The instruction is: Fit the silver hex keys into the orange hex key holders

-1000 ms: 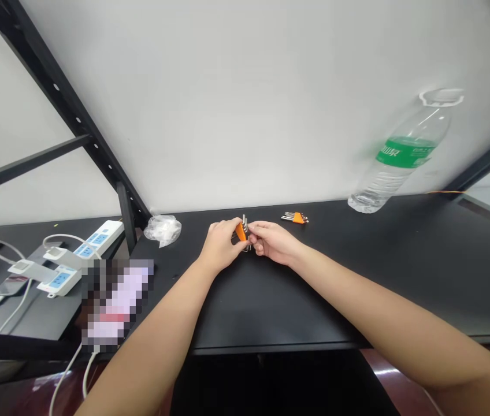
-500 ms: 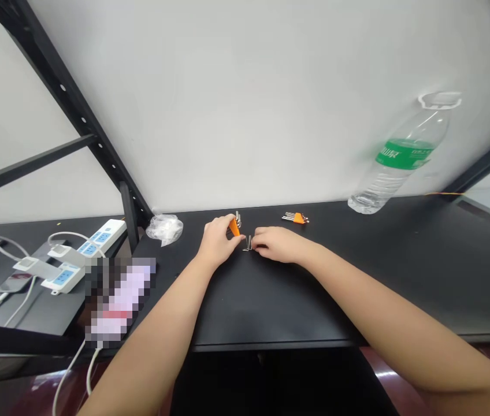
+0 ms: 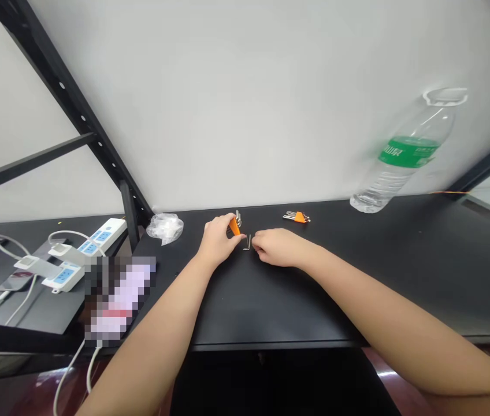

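My left hand grips an orange-handled folding hex key set, with its steel keys sticking up past my fingers. Small L-shaped steel hex keys stand on the black tabletop between my hands. My right hand rests just to their right, its fingertips very close to them or touching; I cannot tell which. Nothing is held in it. Farther back lies a second orange hex key set, out of reach of my fingers.
A water bottle with a green label lies at the back right against the white wall. A crumpled plastic bag sits back left. Power strips, white cables, a phone and a pixelated object lie to the left, beside a black steel upright.
My hands have come apart from holding the orange set together. The loose L-shaped keys now stand separate between them, and my right hand has shifted slightly right.
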{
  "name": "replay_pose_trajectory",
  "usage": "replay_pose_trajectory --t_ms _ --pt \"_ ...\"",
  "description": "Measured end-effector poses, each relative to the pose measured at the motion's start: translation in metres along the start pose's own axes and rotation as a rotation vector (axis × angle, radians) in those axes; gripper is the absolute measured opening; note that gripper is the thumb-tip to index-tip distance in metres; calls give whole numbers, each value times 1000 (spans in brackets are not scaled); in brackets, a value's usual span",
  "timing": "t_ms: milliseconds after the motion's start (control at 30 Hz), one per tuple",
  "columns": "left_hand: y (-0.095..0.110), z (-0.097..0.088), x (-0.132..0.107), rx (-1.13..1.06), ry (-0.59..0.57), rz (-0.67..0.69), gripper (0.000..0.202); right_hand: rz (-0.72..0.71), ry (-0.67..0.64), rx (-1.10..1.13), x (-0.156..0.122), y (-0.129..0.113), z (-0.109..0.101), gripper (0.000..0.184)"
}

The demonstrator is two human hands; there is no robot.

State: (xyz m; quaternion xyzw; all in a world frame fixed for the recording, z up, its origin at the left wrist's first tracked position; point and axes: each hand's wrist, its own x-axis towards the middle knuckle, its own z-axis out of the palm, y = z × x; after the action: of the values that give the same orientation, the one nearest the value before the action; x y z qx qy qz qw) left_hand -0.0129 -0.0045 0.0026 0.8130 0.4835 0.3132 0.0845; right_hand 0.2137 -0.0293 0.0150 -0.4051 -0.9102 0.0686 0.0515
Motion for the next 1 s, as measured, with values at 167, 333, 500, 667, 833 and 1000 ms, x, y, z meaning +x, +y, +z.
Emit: replay_pose_trajectory --t_ms 167,333,500,667,833,1000 --pt "1 0 0 -7 -4 -4 42 -1 31 75 1 0 -2 9" --pt "3 0 1 -7 -4 0 40 -57 78 112 9 -6 9 18" --pt "3 -1 1 -8 -14 -5 40 -71 54 215 10 -8 12 11" --pt "3 -1 0 -13 -13 0 40 -19 96 178 9 -7 10 12" --pt "2 0 0 1 -16 6 43 -15 50 113 8 -9 7 15" --pt "2 1 1 -5 -17 0 45 1 -4 75 4 -14 2 8"
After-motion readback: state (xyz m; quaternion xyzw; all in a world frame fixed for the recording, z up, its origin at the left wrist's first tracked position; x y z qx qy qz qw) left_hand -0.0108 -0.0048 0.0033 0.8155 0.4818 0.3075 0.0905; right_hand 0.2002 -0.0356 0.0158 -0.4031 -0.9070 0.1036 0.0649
